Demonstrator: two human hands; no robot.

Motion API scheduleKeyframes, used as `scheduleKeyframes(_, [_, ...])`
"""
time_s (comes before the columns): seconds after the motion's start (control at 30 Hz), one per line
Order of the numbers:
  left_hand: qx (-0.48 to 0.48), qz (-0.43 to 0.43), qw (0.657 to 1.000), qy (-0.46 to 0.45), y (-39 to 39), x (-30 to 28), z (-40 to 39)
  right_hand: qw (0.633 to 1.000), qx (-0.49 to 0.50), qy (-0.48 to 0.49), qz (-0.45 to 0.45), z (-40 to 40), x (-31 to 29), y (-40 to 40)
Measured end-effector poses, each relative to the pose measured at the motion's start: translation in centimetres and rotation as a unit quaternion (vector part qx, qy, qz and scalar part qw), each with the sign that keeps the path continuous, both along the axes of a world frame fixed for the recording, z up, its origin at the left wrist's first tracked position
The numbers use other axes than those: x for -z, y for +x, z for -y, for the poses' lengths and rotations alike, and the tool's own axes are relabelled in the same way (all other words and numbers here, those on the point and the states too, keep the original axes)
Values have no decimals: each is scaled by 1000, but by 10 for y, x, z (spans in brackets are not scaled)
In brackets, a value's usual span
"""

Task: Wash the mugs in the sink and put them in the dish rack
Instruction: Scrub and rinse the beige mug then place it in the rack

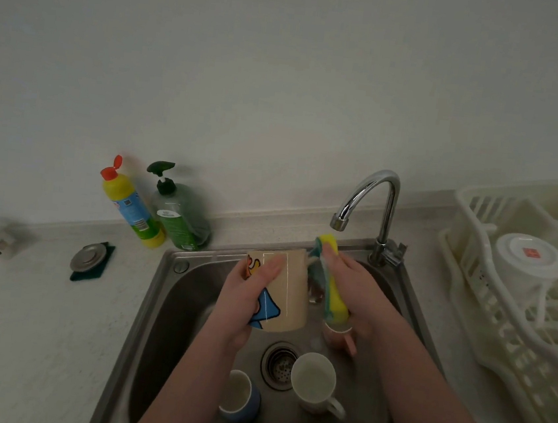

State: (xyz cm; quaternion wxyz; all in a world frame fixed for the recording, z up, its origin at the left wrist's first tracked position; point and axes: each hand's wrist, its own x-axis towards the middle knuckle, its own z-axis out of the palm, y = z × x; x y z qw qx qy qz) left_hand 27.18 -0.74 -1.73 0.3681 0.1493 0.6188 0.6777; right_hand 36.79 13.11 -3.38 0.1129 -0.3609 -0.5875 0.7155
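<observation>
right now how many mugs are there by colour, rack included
beige mug held in the left hand: 1
pink mug in the sink: 1
blue mug: 1
white mug in the sink: 1
white mug in the dish rack: 1
total: 5

A home kitchen: steel sink (166, 289), tap (370, 200), dish rack (486, 322), detergent bottles (153, 212) on counter (18, 321).
</observation>
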Motion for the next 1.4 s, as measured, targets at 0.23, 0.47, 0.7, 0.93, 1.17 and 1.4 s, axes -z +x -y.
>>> scheduleKeyframes(0.23, [-25,24,999,-6,-7,14,-8,985,-32,-162,-44,-10,19,2])
scheduleKeyframes(0.47, [-60,60,996,-20,-27,32,-15,976,47,-209,24,-26,54,-2])
scheduleKeyframes(0.7, [-55,61,995,-55,-45,49,-26,969,136,-203,37,-54,82,-29])
scheduleKeyframes(0.93, [-71,74,991,-82,-61,73,-40,932,255,-259,6,-81,88,-52])
scheduleKeyframes(1.17, [-74,71,990,-100,-77,89,-50,913,321,-249,-16,-107,105,-89])
scheduleKeyframes(1.4, [-66,63,991,-101,-92,98,-50,897,343,-267,-84,-128,136,-117])
